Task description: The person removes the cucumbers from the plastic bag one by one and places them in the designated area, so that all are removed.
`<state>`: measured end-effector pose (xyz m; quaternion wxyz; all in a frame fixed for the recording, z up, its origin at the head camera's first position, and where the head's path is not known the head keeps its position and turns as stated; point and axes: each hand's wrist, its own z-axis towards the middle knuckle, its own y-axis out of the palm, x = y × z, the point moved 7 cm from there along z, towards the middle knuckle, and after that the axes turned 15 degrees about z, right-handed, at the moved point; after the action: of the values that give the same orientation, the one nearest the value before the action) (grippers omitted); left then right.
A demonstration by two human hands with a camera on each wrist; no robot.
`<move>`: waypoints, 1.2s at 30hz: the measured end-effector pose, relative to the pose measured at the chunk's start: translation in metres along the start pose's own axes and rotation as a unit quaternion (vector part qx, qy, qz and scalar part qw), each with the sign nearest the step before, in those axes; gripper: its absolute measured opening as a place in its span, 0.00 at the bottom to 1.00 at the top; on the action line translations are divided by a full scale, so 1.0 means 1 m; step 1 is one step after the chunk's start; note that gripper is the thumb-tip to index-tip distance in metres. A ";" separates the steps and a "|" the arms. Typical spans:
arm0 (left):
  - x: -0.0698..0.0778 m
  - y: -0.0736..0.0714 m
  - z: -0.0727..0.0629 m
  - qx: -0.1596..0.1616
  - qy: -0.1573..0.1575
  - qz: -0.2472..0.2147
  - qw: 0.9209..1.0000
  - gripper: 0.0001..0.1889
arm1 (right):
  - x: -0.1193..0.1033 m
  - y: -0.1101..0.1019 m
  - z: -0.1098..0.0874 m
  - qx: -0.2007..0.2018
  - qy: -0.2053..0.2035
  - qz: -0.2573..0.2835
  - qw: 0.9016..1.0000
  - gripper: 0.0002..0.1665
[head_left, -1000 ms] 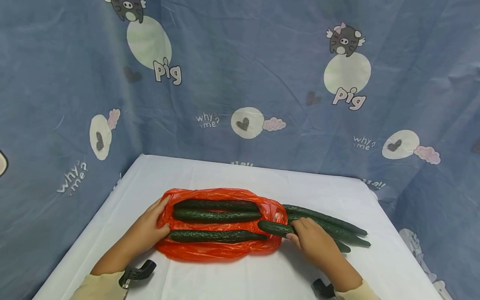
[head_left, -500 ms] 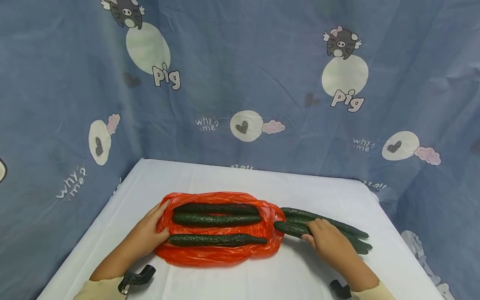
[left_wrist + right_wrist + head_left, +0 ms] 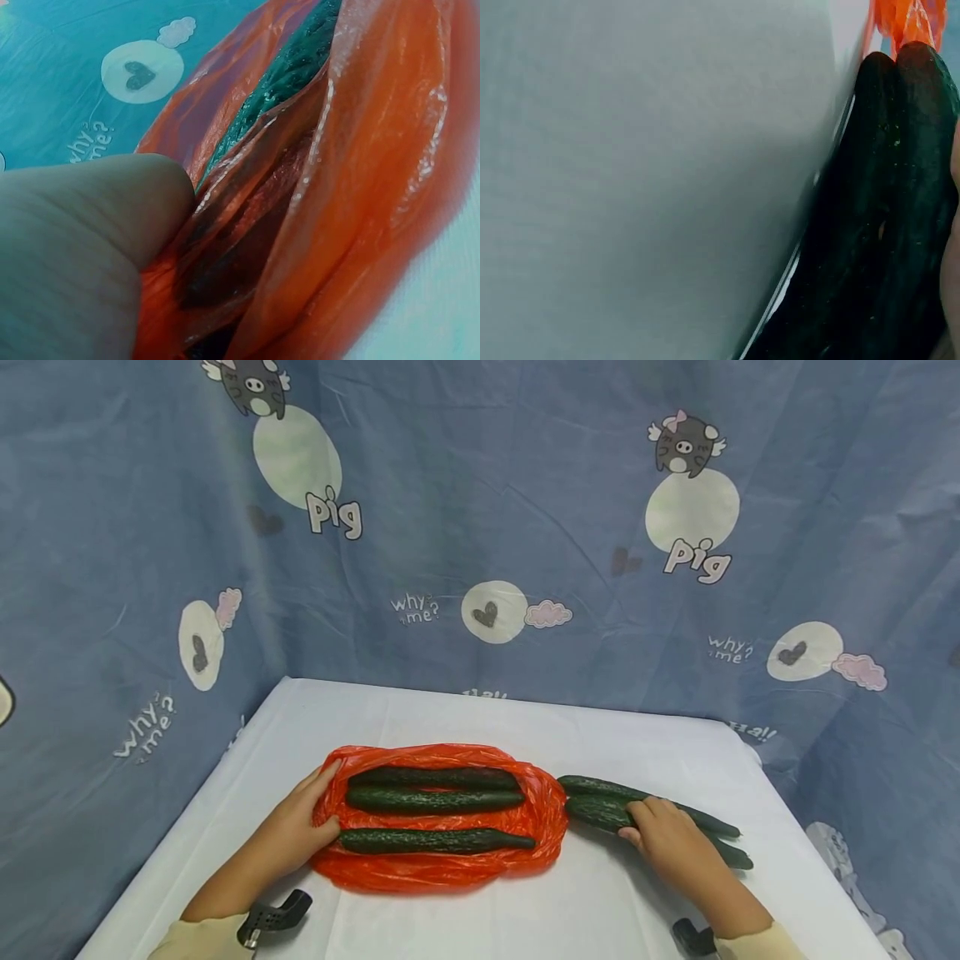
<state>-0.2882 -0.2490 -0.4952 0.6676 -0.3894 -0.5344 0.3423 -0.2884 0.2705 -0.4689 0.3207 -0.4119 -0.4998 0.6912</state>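
Observation:
A red plastic bag point(image 3: 442, 875) lies spread on the white tabletop, its mouth around three dark green cucumbers point(image 3: 438, 841) lying lengthwise. My left hand point(image 3: 296, 822) grips the bag's left edge; the left wrist view shows the thumb point(image 3: 112, 202) against the crumpled film. To the right of the bag, my right hand point(image 3: 671, 843) holds a cucumber point(image 3: 596, 811), thumb and fingers round its middle. A farther cucumber point(image 3: 603, 786) lies alongside it, its left tip right at the bag's edge. The right wrist view shows two cucumbers point(image 3: 922, 150) side by side, only a sliver of the hand visible.
White cloth covers the table point(image 3: 600, 918). A blue printed curtain point(image 3: 480, 510) hangs behind and along both sides. Black wrist mounts point(image 3: 277, 914) stick out inward from both cuffs. Pale lacy fabric point(image 3: 840, 868) hangs beyond the right edge.
My right hand has drawn its cucumber rightward, from overlapping the bag's right end to beside the other loose cucumbers. The left hand keeps its place on the bag.

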 end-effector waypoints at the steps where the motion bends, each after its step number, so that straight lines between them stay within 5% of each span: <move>1: 0.000 0.000 0.000 0.000 0.001 0.000 1.000 0.48 | 0.000 0.000 0.000 -0.001 0.001 0.001 1.000 0.20; 11: -0.002 0.001 0.002 -0.004 -0.003 0.008 1.000 0.48 | -0.002 0.004 0.000 0.015 0.011 -0.003 1.000 0.24; 26: -0.002 0.003 0.000 0.004 -0.003 0.004 1.000 0.48 | -0.004 0.011 -0.002 -0.029 0.071 -0.007 0.997 0.30; 36: -0.002 0.002 -0.001 0.006 -0.005 0.009 1.000 0.48 | -0.012 0.005 0.001 -0.022 0.066 -0.014 0.997 0.34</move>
<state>-0.2880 -0.2502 -0.4981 0.6641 -0.3882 -0.5322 0.3536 -0.2842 0.2582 -0.4710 0.3537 -0.4568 -0.4980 0.6467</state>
